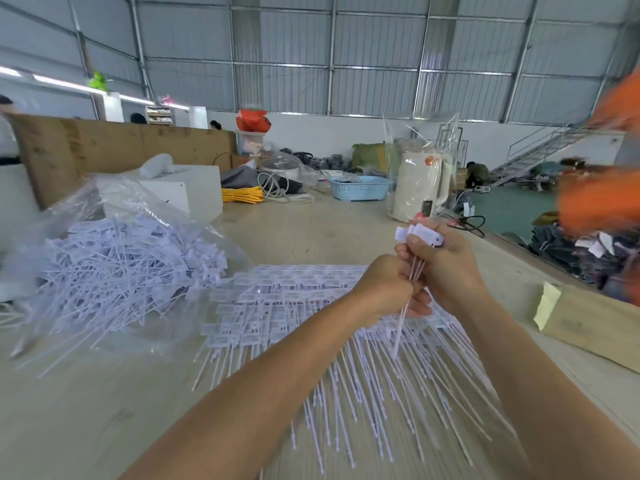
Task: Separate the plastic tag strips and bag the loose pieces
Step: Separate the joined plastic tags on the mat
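The clear plastic bag (114, 244) lies open on the table (86, 410), left of the work, heaped with separated tags; it appears thin, slack and light, best taken by its mouth edge. The joined tag strips (311, 306) lie fanned on the table under both hands, tails toward the person; they look light, flexible and springy, and likely slippery. The right hand (446, 268) is curled around a small bunch of tags (420, 235) just below their flat heads. The left hand (384, 285) pinches their thin tails lower down. Judgement: grip near the heads, where the pieces are stiffest.
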